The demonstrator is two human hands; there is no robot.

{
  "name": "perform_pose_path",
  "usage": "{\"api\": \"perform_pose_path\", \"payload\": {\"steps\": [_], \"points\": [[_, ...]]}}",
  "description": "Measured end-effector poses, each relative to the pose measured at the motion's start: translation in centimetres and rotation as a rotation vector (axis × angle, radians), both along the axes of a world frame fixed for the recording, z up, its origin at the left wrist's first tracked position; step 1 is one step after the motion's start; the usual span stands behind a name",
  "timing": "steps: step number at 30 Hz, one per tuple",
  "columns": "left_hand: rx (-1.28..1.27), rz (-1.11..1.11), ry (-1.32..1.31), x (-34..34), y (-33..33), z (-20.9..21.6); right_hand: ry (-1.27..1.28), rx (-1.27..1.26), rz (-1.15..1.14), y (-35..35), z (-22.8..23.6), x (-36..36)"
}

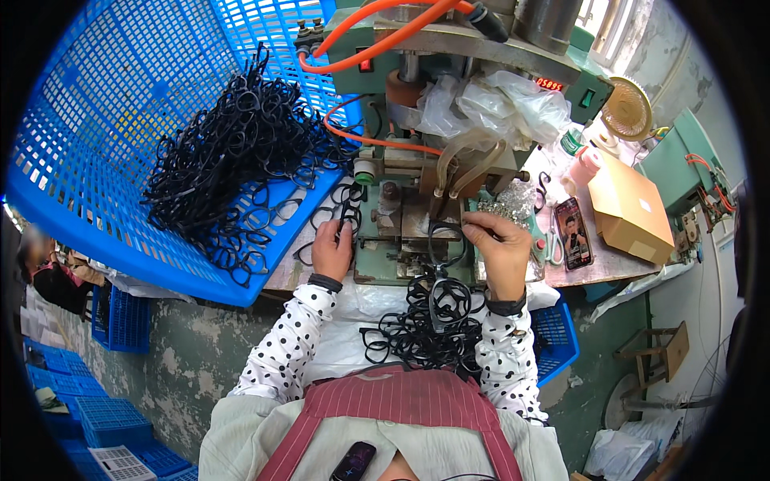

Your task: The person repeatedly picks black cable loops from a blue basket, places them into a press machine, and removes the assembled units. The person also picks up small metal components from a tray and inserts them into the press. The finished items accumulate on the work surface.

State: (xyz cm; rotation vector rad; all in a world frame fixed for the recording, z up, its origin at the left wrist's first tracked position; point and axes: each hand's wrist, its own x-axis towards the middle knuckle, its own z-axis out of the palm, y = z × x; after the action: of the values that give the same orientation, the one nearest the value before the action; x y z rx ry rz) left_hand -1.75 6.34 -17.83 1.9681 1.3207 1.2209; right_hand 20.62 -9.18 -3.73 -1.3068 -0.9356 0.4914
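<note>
My right hand [501,250] pinches the rim of a black eyeglass frame [455,258] at the front of the green bench press [385,268], under its metal tooling. My left hand [331,252] is at the press's left side, its bent fingers closed on a black eyeglass frame [346,210] among a few others there; the fingertips are partly hidden. Below the press, a loose heap of black eyeglass frames [417,325] lies on white sheeting over my lap. To the left, a large pile of black frames [233,144] fills part of a tilted blue plastic basket [88,212].
Small clear parts [513,200] lie right of the press, near scissors [553,247], a phone [572,232] and a cardboard box [630,204]. Orange air hoses [385,32] cross above the press. A blue crate [557,341] is by my right forearm. A wooden stool [662,353] stands at right.
</note>
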Motion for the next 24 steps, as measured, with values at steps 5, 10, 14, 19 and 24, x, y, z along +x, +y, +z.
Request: {"api": "perform_pose_path", "payload": {"steps": [5,10,14,19,24], "points": [[-0.1,-0.018,-0.122,0.4,-0.9,4.7,0.11,-0.023,0.01,1.1,-0.7,-1.3],[0.325,-0.214,-0.193,1.1,-4.0,9.0,0.076,-0.053,-0.051,2.8,-0.2,-1.9],[0.752,-0.538,-0.078,2.4,-6.0,12.8,0.175,0.004,-0.046,3.2,-0.2,-2.4],[0.812,-0.94,0.01,4.6,-7.1,12.6,-0.066,-0.035,-0.095,2.8,-0.8,-0.8],[0.756,-1.007,-0.005,5.9,-7.0,11.8,-0.694,-0.485,-0.682,0.0,-7.5,9.2]]}}
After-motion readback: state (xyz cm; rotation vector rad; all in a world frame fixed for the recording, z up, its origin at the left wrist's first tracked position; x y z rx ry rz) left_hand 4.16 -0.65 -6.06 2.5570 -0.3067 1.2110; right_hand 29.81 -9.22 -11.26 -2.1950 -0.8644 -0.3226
